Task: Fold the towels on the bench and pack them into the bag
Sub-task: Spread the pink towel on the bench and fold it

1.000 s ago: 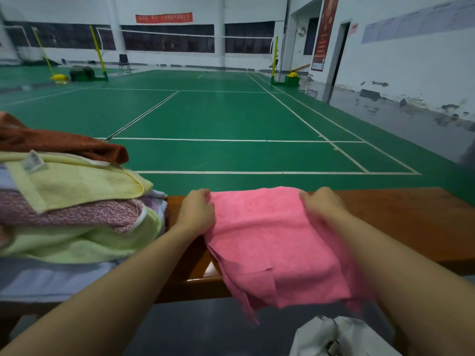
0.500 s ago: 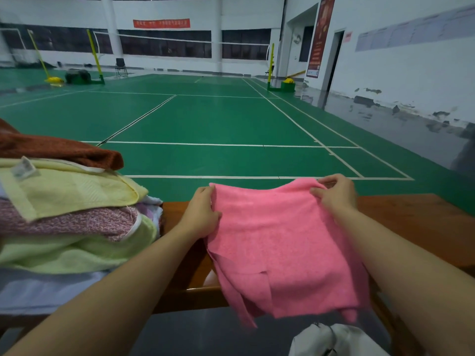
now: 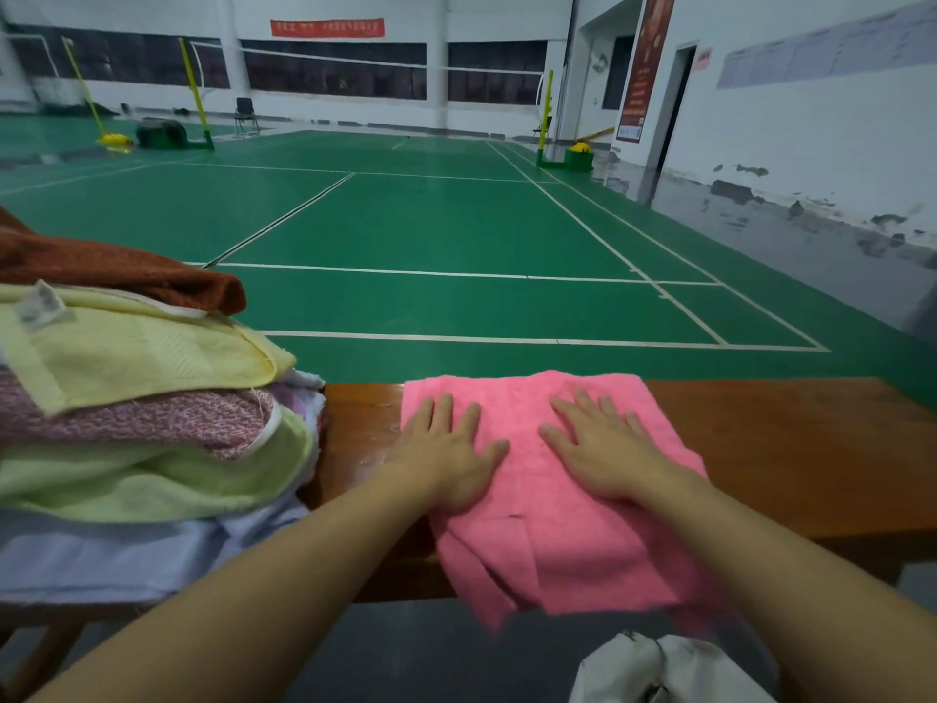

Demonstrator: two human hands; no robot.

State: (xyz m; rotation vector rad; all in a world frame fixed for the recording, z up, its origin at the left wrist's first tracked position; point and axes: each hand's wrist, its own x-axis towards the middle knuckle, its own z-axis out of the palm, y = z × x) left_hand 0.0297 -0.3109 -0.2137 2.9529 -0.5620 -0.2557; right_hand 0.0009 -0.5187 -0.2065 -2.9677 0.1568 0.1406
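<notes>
2 flat hands, left hand and right hand, press the pink towel onto the wooden bench. Fingers lie straight, gripping nothing.

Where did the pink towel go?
The pink towel lies on the wooden bench, right of the towel pile, under both flat hands, its near edge hanging over the front.

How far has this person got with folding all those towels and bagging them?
Early days. Nothing looks packed: the white bag sits below the bench, its inside hidden. In hand: the pink towel lies on the bench, its near edge hanging over, with the left hand and right hand pressed flat on it. Left: the pile of towels waits beside it, apparently unfolded.
</notes>
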